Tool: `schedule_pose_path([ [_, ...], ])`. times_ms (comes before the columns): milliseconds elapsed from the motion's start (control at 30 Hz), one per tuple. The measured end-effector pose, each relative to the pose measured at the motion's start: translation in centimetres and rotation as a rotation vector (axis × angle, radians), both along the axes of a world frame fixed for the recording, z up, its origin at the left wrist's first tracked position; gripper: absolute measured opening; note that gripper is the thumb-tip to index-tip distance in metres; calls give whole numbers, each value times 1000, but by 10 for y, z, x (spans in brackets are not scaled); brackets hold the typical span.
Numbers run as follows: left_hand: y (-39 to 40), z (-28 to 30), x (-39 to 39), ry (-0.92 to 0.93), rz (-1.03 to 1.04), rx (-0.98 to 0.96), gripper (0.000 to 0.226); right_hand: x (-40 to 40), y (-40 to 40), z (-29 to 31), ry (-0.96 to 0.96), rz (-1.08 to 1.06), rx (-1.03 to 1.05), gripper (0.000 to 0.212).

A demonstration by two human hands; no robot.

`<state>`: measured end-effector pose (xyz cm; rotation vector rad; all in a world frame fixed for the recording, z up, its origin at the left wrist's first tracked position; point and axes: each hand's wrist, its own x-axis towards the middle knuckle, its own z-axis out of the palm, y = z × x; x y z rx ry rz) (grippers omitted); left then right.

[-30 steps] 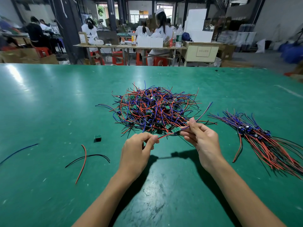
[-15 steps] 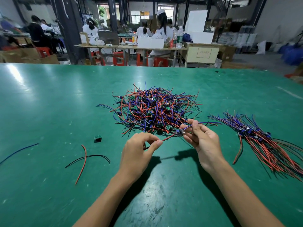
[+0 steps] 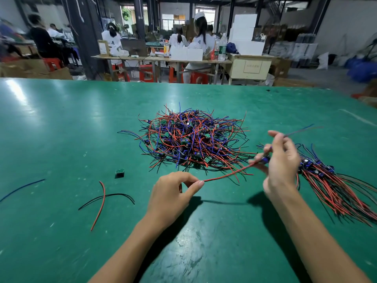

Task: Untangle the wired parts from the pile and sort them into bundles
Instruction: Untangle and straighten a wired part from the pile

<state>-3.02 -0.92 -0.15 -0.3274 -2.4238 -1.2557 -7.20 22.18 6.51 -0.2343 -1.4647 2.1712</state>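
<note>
A tangled pile (image 3: 193,139) of red, blue and black wires with small green boards lies in the middle of the green table (image 3: 61,123). A sorted bundle (image 3: 334,180) of the same parts lies at the right. My right hand (image 3: 280,162) grips one wired part (image 3: 265,159) by its small body, lifted beside the bundle, blurred; its blue wire sticks out up and right. My left hand (image 3: 173,193) pinches the end of that part's red wire (image 3: 226,174), which runs taut between my hands.
A loose green board (image 3: 119,173) lies left of the pile. Loose red and black wires (image 3: 104,198) and a blue wire (image 3: 20,188) lie at the near left. Beyond the table's far edge, people sit at workbenches with boxes and red stools.
My right hand has carried the wired part to the right, away from the pile and toward the sorted bundle. My left hand kept the red wire's end, so the wire stretched out.
</note>
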Motion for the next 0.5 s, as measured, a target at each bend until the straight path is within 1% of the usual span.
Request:
schedule_pose_path([
  [33,0,-1,0,4,-1,-15,14,-8,13,8,-9,-44,43,24],
  [67,0,-1,0,6,2,-31,15,-17,28,15,-35,-99,136,27],
  [100,-1,-1,0,6,8,-45,14,-28,46,22,-84,-164,309,30],
  [200,-2,-2,0,-1,24,-61,13,-54,95,27,-373,-405,1091,34],
  [233,-1,-1,0,0,27,-68,13,-60,108,22,-478,-426,1308,33],
  [267,-1,-1,0,3,28,-76,13,-63,118,12,-579,-390,1490,33],
  [300,0,0,1,3,29,-83,14,-64,125,-1,-696,-303,1606,37],
  [367,0,1,2,-7,29,-84,14,-63,132,-26,-916,-131,1667,51],
  [400,0,1,2,-13,30,-83,14,-61,131,-34,-959,-120,1681,58],
  [433,0,1,1,-17,33,-84,14,-60,128,-36,-915,-179,1698,61],
  [467,0,1,1,-20,39,-86,15,-61,122,-35,-786,-276,1717,58],
  [500,0,1,1,-21,44,-90,15,-61,112,-31,-613,-373,1721,51],
])
